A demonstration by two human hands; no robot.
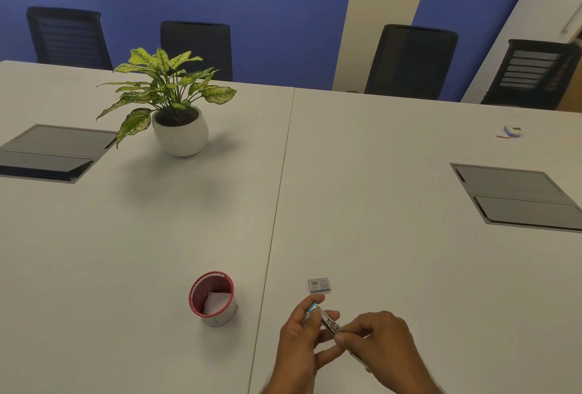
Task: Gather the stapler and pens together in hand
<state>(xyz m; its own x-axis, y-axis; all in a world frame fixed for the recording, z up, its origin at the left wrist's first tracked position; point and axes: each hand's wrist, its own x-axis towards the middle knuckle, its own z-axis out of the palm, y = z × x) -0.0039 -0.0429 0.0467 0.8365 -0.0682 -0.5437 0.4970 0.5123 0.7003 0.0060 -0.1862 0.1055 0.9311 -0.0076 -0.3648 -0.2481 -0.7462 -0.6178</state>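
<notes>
Both hands meet at the near edge of the white table, just right of its centre seam. Left hand grips a small metal stapler with a light-blue end, index finger along the top and the other fingers curled under, so the tool is steadied in the air above the tabletop. The blue tip points away and to the left. Right hand pinches the near end of the same stapler between thumb and fingertips; this looks like working its metal track or spring, though the detail is too small to be sure. A thin metal piece seems to run on under the right palm, mostly hidden.

Just beyond the left fingertips lies a small grey flat box with a barcode label, probably a staple pack, kept close for easy reach. It is apart from the hands, not touched.

Left of the seam, near the left hand, stands a short white cylindrical cup with a red inner lining, with a folded white paper inside.

Farther out:
- potted variegated green plant in a round white pot
- two grey flush cable hatches, left and right
- a small blue-and-white object with a red cord, far right
- four black mesh office chairs against the blue wall

Nothing stands between the hands and the box.
</notes>
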